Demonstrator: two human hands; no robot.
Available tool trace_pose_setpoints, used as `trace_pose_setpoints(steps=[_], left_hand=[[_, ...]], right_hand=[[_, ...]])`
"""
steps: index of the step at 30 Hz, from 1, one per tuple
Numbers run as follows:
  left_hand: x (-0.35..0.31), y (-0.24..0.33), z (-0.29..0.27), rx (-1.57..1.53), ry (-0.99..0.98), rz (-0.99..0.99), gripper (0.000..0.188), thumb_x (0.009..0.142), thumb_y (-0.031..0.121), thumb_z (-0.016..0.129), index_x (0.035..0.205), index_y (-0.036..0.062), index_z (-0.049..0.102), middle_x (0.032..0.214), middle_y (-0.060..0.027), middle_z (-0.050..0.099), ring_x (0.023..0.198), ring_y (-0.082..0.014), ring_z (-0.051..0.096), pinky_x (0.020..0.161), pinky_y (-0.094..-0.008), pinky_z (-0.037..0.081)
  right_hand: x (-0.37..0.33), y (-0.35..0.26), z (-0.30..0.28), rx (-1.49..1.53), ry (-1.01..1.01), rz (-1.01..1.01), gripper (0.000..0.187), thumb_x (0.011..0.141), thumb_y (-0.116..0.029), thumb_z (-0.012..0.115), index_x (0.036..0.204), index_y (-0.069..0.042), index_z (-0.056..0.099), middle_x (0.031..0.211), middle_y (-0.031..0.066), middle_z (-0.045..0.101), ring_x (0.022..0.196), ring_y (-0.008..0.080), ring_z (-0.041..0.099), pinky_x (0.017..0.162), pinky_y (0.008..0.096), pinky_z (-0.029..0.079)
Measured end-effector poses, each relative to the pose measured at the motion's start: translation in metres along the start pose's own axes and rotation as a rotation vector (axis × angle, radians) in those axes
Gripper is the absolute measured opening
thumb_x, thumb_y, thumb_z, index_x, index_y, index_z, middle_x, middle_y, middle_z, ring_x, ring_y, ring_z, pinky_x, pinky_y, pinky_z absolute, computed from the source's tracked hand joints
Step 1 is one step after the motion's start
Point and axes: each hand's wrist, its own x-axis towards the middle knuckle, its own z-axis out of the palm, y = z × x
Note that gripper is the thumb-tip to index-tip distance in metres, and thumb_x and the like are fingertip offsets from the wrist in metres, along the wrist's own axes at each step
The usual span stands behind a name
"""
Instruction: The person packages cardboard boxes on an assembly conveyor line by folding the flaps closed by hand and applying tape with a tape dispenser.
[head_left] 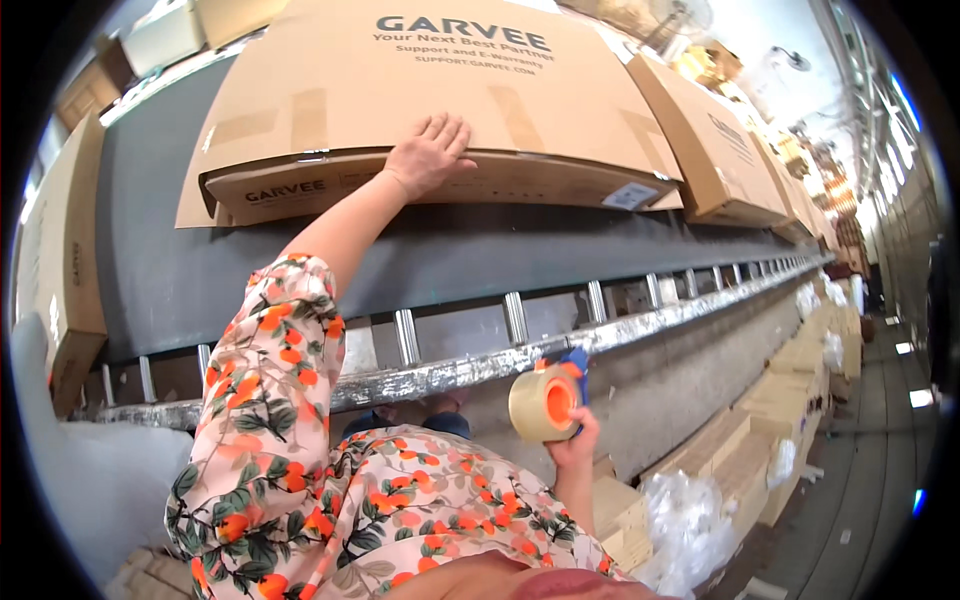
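A large flat cardboard box [350,100] lies on the dark conveyor belt [400,260]. Tape strips show on its top near the front edge, and a white label sits on its front side at the right. My left hand [430,155] rests flat on the top at that front edge, fingers stretched out. There a dark gap runs between the top flap and the front side. Low on the right, my right hand [574,440] grips a tape dispenser [540,405] with a wide roll of tape on an orange core. Most of its handle is hidden.
More cardboard boxes stand on the belt, one at the right [715,150] and one at the left [65,240]. A worn metal rail [470,368] with rollers runs along the near side. Wooden crates [740,440] and crumpled clear plastic [685,520] lie at the lower right.
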Motion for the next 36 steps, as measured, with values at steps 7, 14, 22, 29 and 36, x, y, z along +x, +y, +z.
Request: trace_pose_setpoints(steps=[7,14,22,29,36], left_hand=[[0.009,0.015,-0.013,-0.003,-0.16,-0.09,0.057,0.083,0.044,0.064,0.122,0.0037,0.055,0.123,-0.0139,0.059,0.114,-0.0289,0.057,0.097,-0.0395,0.045],[0.035,0.031,-0.032,-0.088,-0.341,-0.167,0.051,0.084,0.041,0.064,0.129,0.0187,0.052,0.112,-0.0098,0.059,0.109,-0.0302,0.054,0.091,-0.0489,0.043],[0.017,0.035,-0.005,-0.17,-0.091,-0.153,0.041,0.09,0.035,0.057,0.121,0.0085,0.057,0.127,-0.0089,0.058,0.12,-0.0347,0.051,0.102,-0.0527,0.036],[0.012,0.03,-0.004,-0.243,-0.066,-0.178,0.038,0.086,0.034,0.06,0.114,0.0072,0.061,0.119,-0.0088,0.06,0.116,-0.0338,0.055,0.098,-0.0534,0.04],[0.039,0.029,-0.032,-0.326,-0.384,-0.175,0.024,0.072,0.022,0.063,0.091,0.0065,0.066,0.096,-0.0141,0.066,0.1,-0.0314,0.06,0.083,-0.0451,0.047]], right_hand=[[0.141,-0.096,0.065,-0.423,-0.369,0.096,0.051,0.068,-0.007,0.057,0.118,0.002,0.057,0.092,0.0114,0.062,0.08,0.0218,0.062,0.076,0.0334,0.053],[0.138,-0.149,0.227,-1.022,-0.545,-0.34,0.074,0.075,-0.027,0.072,0.137,0.003,0.045,0.118,0.0132,0.061,0.106,0.0182,0.058,0.091,0.0293,0.045],[0.186,-0.17,0.432,-1.824,-0.276,-0.756,0.062,0.071,-0.063,0.067,0.096,-0.006,0.074,0.087,0.0092,0.07,0.086,0.0178,0.065,0.075,0.0302,0.05],[0.134,-0.081,0.278,-2.295,0.007,-0.732,0.073,0.069,-0.067,0.065,0.126,-0.022,0.058,0.091,0.0272,0.062,0.092,0.0419,0.064,0.078,0.0471,0.052],[0.188,-0.07,0.289,-2.313,-0.071,-0.402,0.068,0.07,-0.058,0.064,0.12,-0.012,0.065,0.098,0.0186,0.069,0.092,0.0318,0.067,0.086,0.0364,0.051]])
